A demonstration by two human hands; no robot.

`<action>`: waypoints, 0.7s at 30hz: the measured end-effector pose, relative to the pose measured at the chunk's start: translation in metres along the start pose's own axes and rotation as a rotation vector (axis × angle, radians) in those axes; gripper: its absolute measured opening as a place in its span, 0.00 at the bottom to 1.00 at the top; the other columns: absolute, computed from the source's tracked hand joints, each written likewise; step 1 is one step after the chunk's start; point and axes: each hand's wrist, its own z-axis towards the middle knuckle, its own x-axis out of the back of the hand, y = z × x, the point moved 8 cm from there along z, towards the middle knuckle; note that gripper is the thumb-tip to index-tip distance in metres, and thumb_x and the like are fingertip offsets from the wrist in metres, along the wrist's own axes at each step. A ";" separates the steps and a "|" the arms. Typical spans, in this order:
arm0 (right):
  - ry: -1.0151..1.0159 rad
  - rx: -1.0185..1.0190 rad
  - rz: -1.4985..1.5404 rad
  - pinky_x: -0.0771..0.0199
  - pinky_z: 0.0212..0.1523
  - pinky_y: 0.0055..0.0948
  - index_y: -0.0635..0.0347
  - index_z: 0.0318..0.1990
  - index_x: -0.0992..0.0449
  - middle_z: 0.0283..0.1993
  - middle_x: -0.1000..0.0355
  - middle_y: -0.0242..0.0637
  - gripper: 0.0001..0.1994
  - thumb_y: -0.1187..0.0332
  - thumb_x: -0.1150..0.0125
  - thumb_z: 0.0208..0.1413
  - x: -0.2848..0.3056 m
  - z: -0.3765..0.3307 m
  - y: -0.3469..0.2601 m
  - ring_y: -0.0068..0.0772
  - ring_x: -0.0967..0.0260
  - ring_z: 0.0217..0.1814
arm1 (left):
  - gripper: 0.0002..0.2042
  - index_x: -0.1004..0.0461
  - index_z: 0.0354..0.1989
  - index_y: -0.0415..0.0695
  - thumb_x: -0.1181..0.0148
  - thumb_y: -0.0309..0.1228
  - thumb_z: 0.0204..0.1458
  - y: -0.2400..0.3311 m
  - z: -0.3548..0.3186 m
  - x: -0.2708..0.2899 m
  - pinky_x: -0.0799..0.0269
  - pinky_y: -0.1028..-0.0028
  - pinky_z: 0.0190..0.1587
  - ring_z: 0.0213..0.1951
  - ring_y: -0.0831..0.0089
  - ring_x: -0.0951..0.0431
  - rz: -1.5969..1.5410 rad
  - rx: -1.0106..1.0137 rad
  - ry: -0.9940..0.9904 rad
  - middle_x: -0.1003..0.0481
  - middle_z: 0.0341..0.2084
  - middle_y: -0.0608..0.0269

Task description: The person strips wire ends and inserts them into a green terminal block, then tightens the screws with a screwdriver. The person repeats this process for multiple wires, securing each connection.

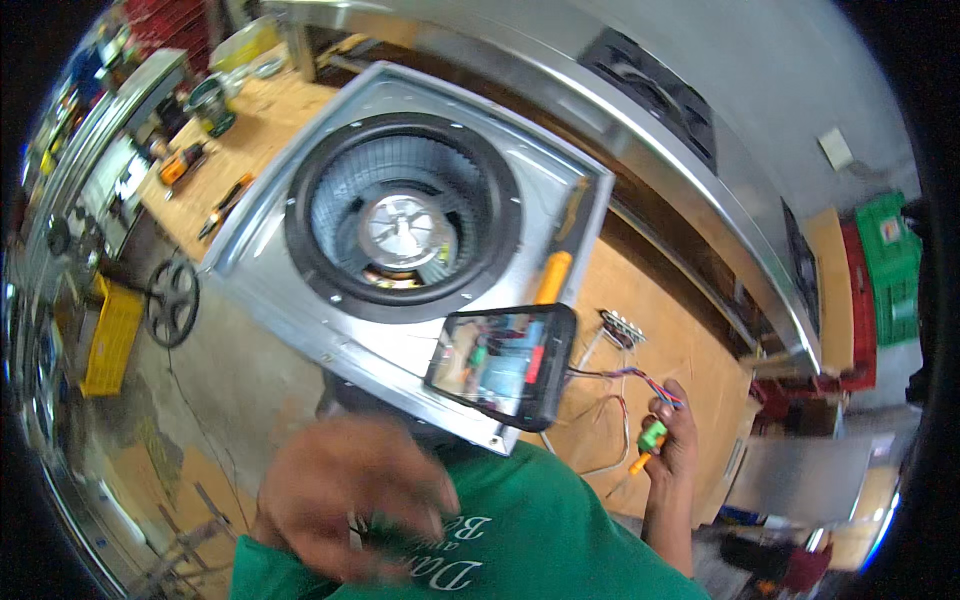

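One right hand (672,432) gripping green connector (653,434), coloured wires (620,376)

A blower housing (400,220) lies on the workbench (660,330), a phone (503,364) resting on its near right corner. A screwdriver (560,262) lies just behind the phone. Wires (610,385) run right of it toward the right hand (672,435).

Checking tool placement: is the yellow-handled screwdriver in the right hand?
No. The yellow-handled screwdriver lies on the blower housing; the right hand holds a green connector.
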 end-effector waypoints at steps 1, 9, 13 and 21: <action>0.009 0.001 -0.110 0.33 0.14 0.19 0.60 0.58 0.30 0.35 0.23 0.39 0.24 0.70 0.33 0.52 -0.016 -0.010 -0.011 0.27 0.27 0.22 | 0.24 0.25 0.53 0.40 0.32 0.42 0.51 -0.005 0.004 -0.001 0.24 0.64 0.52 0.51 0.53 0.22 -0.041 -0.027 -0.031 0.27 0.54 0.47; -0.305 0.051 -0.674 0.32 0.30 0.18 0.60 0.60 0.30 0.31 0.27 0.29 0.21 0.76 0.36 0.58 -0.091 0.001 -0.033 0.16 0.32 0.30 | 0.35 0.43 0.68 0.40 0.35 0.40 0.55 -0.107 0.089 -0.098 0.25 0.59 0.53 0.53 0.50 0.25 0.574 0.388 0.122 0.30 0.54 0.46; -0.457 0.052 -0.611 0.29 0.39 0.21 0.60 0.59 0.29 0.32 0.27 0.28 0.21 0.77 0.36 0.58 -0.109 0.000 -0.036 0.18 0.31 0.35 | 0.44 0.64 0.75 0.43 0.38 0.33 0.58 -0.168 0.073 -0.118 0.26 0.62 0.53 0.50 0.56 0.22 0.161 0.645 0.243 0.26 0.46 0.43; -0.338 0.281 -0.728 0.27 0.42 0.25 0.65 0.54 0.25 0.39 0.24 0.35 0.19 0.72 0.31 0.55 -0.079 0.003 -0.050 0.24 0.29 0.40 | 0.48 0.73 0.75 0.48 0.38 0.28 0.60 -0.215 0.080 -0.128 0.27 0.70 0.53 0.49 0.68 0.22 -0.499 0.726 0.582 0.22 0.46 0.45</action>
